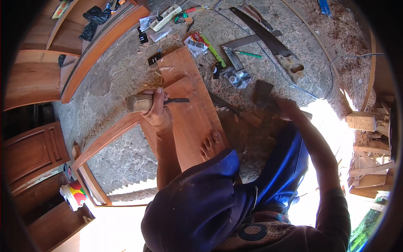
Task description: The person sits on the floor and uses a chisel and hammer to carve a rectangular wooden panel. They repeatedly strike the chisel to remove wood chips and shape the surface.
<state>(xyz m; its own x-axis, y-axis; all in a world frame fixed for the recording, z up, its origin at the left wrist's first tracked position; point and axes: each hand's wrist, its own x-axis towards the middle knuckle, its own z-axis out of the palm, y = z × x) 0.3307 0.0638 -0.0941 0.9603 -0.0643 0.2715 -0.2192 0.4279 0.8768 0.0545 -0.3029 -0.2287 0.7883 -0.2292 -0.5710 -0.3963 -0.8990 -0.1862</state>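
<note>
My left hand [160,114] is closed around the thick wooden handle of a chisel [139,103]. Its dark blade lies almost level over a reddish-brown wooden panel [182,138], pointing right. I cannot tell whether the edge touches the wood. To the right of the panel, my right hand [289,109] grips a mallet [263,93] by its handle; the dark, blocky head is held away from the chisel. My bare foot [212,146] presses on the panel near its right edge. A few light shavings lie at the panel's far end.
A handsaw [268,40] lies on the rough floor at the far right, beside a metal square [247,40]. A power strip [166,17], a green level-like strip [214,50] and a cable are beyond the panel. Wooden cabinets [33,149] stand left; wood offcuts [362,122] are at right.
</note>
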